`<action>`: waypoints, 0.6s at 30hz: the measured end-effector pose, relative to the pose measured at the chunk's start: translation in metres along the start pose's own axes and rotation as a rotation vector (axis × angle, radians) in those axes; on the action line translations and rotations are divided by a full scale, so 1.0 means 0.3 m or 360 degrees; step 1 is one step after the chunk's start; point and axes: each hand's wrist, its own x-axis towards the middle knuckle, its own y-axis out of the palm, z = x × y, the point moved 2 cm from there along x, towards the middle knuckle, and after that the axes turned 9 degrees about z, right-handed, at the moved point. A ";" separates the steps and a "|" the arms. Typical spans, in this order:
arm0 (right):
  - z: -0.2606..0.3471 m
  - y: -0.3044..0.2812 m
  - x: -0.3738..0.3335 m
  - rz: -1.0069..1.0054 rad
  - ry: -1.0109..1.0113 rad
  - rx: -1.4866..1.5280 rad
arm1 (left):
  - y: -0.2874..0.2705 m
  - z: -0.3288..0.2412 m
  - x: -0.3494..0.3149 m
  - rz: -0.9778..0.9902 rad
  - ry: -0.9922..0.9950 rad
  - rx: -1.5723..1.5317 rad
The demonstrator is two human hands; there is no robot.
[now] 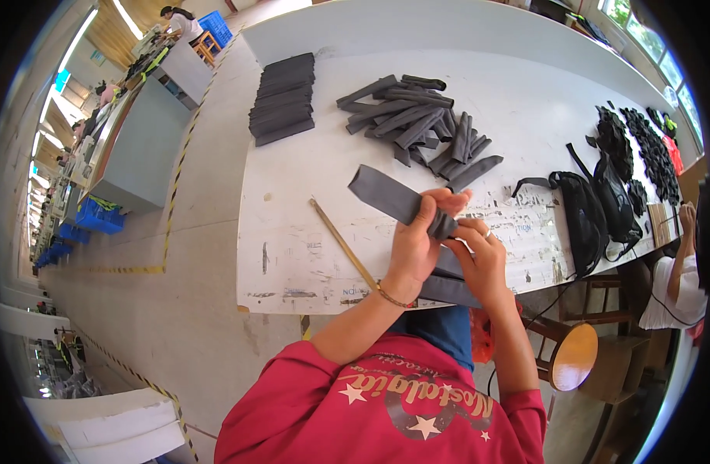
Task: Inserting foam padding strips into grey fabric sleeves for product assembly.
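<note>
A flat dark grey fabric tube (386,196) is held above the table's near edge, its far-left end gaping slightly. My left hand (418,240) grips it with the thumb on top. At its near-right end, where the fabric bunches up, my right hand (481,255) pinches it with closed fingers. More dark grey fabric pieces (450,291) lie under my hands at the table edge. Beyond them sits a loose pile of rolled grey tubes (413,116). A neat stack of flat grey pieces (284,99) lies at the far left.
On the white table (285,232) a thin wooden stick (343,243) lies by my left wrist. Black strapped bags (583,220) and heaps of black parts (614,143) are at right. A round-topped stool (574,356) stands below, near another person (674,290).
</note>
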 end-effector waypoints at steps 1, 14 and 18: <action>0.011 0.007 0.001 -0.0008 0.0017 -0.0011 | 0.001 -0.009 0.005 -0.0047 -0.0006 0.0033; -0.004 0.042 -0.022 -0.0363 0.0782 0.1508 | 0.003 -0.038 0.034 0.0319 -0.0029 0.0026; 0.029 -0.020 -0.021 -0.0584 0.0167 0.0367 | -0.090 -0.121 0.010 -0.0336 0.0028 0.0312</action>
